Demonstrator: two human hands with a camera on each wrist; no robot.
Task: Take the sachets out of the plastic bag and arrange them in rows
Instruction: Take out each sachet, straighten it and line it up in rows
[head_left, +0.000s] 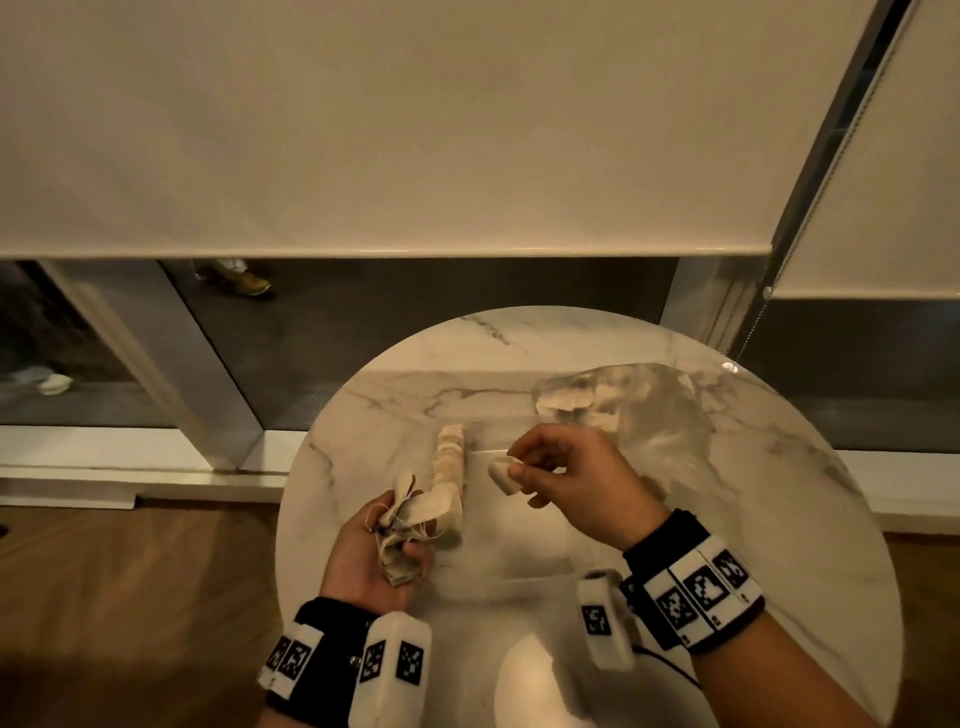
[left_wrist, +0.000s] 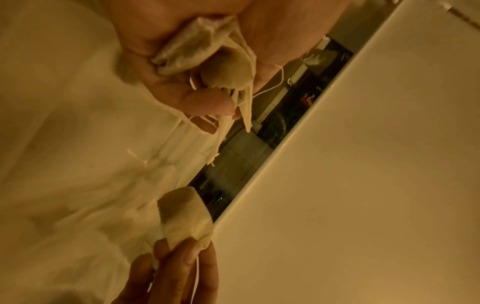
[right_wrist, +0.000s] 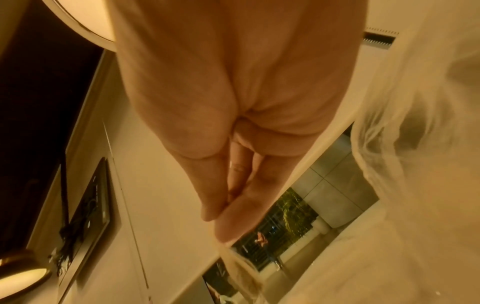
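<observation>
Left hand: our left hand (head_left: 376, 556) is clamped round a bunch of sachets (head_left: 402, 525), strings trailing loose, held just beside the near end of the row

Right hand: our right hand (head_left: 563, 480) pinches 1 single sachet (head_left: 503, 475) between thumb and fingertips, above the table (head_left: 779, 519), to the right of the row

Row: a row of sachets (head_left: 451, 480) lies overlapped on the marble, running away from us

Plastic bag: the plastic bag (head_left: 649, 410) lies beyond and to the right of the row, with some sachets still inside

Step in hand: we judge that we are placing the single sachet, either onto this row or as the start of a 2nd row beside it

Doing it well: we should lay it flat, square to the row, with its string clear of the bunch so nothing drags out of line; we keep the bunch off the laid ones

Hard to make out: the overlap hides the count in the row; the bag's crumpled film blurs what remains; the right wrist view shows mostly palm and hardly any of the sachet
</observation>
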